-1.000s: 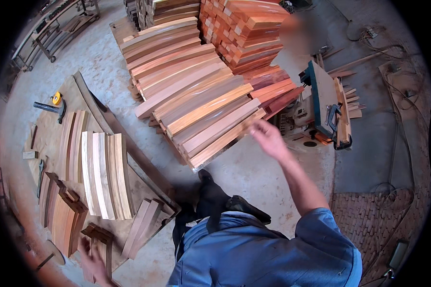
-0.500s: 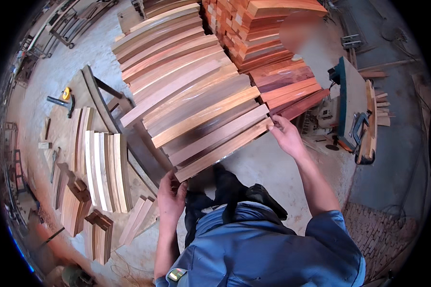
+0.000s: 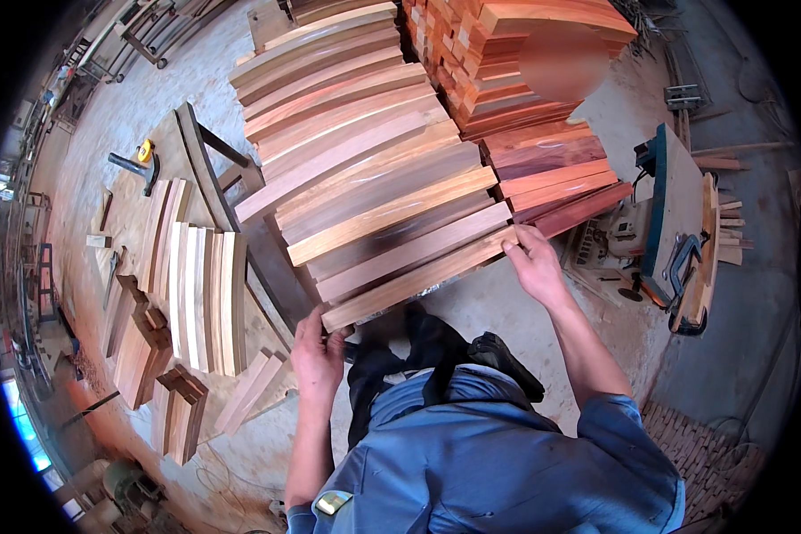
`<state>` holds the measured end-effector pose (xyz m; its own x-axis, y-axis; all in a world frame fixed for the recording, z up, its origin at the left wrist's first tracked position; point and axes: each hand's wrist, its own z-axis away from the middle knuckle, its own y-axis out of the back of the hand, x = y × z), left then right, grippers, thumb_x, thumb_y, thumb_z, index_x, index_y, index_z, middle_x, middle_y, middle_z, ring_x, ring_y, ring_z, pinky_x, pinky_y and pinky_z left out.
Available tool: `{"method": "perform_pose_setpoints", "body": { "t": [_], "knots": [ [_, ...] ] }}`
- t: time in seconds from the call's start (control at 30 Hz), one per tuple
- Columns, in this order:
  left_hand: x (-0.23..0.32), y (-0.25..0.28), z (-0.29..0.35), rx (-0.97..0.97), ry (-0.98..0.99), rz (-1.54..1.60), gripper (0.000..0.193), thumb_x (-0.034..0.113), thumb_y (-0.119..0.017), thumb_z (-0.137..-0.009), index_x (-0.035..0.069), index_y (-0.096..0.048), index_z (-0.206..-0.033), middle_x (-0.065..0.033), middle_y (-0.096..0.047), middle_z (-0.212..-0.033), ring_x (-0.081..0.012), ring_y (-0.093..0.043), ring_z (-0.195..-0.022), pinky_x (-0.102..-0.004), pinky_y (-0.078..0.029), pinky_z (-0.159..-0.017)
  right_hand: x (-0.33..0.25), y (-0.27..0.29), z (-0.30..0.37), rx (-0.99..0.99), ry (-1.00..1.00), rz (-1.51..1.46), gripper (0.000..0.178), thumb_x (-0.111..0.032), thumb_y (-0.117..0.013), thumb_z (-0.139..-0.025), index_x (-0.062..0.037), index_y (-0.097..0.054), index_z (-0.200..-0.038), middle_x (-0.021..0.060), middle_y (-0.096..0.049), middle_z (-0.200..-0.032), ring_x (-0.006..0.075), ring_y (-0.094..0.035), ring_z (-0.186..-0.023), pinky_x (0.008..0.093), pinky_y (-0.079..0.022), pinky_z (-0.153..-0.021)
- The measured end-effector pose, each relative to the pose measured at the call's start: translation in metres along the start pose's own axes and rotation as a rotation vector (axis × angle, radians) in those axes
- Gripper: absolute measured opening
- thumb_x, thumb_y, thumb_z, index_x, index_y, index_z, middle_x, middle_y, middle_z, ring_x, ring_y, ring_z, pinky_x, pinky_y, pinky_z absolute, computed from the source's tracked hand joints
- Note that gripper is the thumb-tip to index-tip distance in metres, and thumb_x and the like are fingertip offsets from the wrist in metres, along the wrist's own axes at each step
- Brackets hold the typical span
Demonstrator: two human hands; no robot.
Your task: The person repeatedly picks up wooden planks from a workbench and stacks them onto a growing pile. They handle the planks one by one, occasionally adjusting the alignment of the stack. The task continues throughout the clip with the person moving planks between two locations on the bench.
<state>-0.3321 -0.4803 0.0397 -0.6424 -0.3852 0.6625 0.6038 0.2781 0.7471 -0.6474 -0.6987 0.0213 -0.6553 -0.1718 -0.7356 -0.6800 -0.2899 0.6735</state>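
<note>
Tan slat [image 3: 418, 279] at frame centre, along the near edge of the stack [image 3: 365, 173], just beside a pinkish slat [image 3: 414, 251]; held at both ends; left hand [image 3: 319, 349] at its lower-left end, thumb and fingers drawn narrow around the corner; right hand [image 3: 540, 267] at its upper-right end, thumb on the near side, fingertips partly hidden; cannot tell how firm at either end, nor whether lifted clear or resting.

Failure modes, as judged: could tip or drop toward the legs [image 3: 432, 340] at lower centre, from uneven grip or one end let go early; could drag the pinkish slat along, from rubbing side on side; could catch the red slats [image 3: 561, 191] right of centre, from a swing of the right end; could nip fingertips, from pressing back against the stack.

Containers: none made out, so no contents to report; open piling only; reddish blocks [image 3: 494, 76] at upper centre; pale slats [image 3: 206, 298] on the table [image 3: 173, 133] at left, with hammer [image 3: 135, 166] and yellow tape measure [image 3: 145, 149] toward its upper end.
</note>
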Motion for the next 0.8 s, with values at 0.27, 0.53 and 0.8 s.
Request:
{"method": "perform_pose_setpoints", "body": {
  "t": [0.27, 0.53, 0.8],
  "knots": [
    [0.0, -0.009, 0.028, 0.147, 0.002, 0.265, 0.048, -0.009, -0.071, -0.081, 0.002, -0.056, -0.125, -0.0161, -0.056, -0.124, -0.0273, -0.062, -0.111, -0.0357, -0.059, -0.082, 0.008, 0.007, 0.021, 0.037, -0.194, -0.606, 0.032, -0.005, -0.054, -0.098, 0.003, -0.06, -0.129, 0.0079, -0.067, -0.111, 0.0134, -0.061, -0.102, 0.0294, -0.049, -0.092],
    [0.007, -0.001, 0.019, 0.113, -0.049, 0.258, 0.05, -0.009, -0.069, -0.082, 0.002, -0.054, -0.128, -0.0132, -0.058, -0.119, -0.0222, -0.06, -0.105, -0.0324, -0.052, -0.086, 0.002, 0.01, 0.014, 0.106, -0.088, -0.549, 0.036, -0.009, -0.054, -0.099, 0.001, -0.057, -0.133, 0.0057, -0.066, -0.114, 0.0115, -0.06, -0.099, 0.0284, -0.049, -0.089],
    [-0.007, -0.003, -0.005, 0.091, 0.068, 0.458, 0.045, -0.003, -0.072, -0.085, -0.001, -0.056, -0.128, -0.0121, -0.061, -0.117, -0.0202, -0.064, -0.104, -0.0325, -0.053, -0.09, -0.018, 0.021, -0.02, -0.061, -0.295, -0.459, 0.037, -0.02, -0.055, -0.101, 0.0023, -0.06, -0.13, 0.0064, -0.068, -0.109, 0.0128, -0.062, -0.093, 0.0273, -0.051, -0.081]
  ]
}}
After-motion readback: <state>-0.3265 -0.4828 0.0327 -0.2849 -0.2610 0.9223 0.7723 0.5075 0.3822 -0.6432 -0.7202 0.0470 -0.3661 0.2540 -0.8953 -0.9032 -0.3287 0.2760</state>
